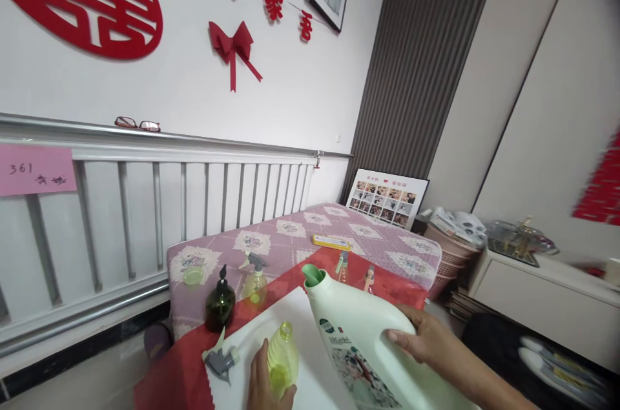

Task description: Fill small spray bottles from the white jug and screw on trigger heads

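Observation:
My left hand (262, 379) is closed round a clear yellow spray bottle (285, 353), whose neck is uncapped. My right hand (420, 336) grips the handle of a large pale green detergent jug (356, 313). The jug leans to the left, and its green spout stands above and to the right of the bottle's mouth, apart from it. A grey trigger spray head (221, 361) lies left of the bottle on a white sheet (310, 371). Behind it stand a dark green pump bottle (221, 307) and a second yellow spray bottle (256, 287) with its trigger head on.
A red cloth (179, 371) lies over the purple patterned table cover (285, 243). Two small spray bottles, one of them clear (343, 268), stand behind the jug. A yellow box (331, 242) and a light green cap (193, 275) lie farther back. A white radiator (194, 203) borders the left.

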A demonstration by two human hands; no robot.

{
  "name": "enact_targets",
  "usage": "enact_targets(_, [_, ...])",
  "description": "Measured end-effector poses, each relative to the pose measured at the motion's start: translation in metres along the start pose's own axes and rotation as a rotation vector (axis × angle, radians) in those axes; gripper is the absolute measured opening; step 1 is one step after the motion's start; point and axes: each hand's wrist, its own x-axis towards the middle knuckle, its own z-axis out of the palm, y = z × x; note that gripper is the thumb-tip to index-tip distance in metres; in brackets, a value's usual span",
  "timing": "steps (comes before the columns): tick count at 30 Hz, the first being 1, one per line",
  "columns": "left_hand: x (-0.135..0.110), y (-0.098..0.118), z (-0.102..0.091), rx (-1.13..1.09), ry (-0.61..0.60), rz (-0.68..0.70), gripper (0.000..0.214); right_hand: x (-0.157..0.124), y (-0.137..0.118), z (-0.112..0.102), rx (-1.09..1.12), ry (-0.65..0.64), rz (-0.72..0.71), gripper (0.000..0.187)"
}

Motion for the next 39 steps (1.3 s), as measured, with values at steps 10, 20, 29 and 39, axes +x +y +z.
enact_targets(10, [0.000,0.011,-0.008,0.033,-0.092,-0.025,0.089,0.000,-0.016,-0.007,-0.167,-0.122,-0.019,0.042])
enact_targets(20, [0.001,0.017,-0.014,-0.002,-0.165,-0.055,0.091,0.003,-0.048,-0.004,-0.411,-0.131,0.008,0.042])
enact_targets(29, [0.001,0.017,-0.015,0.034,-0.171,-0.020,0.092,0.011,-0.055,-0.008,-0.648,-0.123,-0.045,0.054])
enact_targets(39, [0.001,0.012,-0.008,-0.032,-0.202,-0.013,0.091,0.010,-0.067,-0.009,-0.628,-0.177,-0.024,0.050])
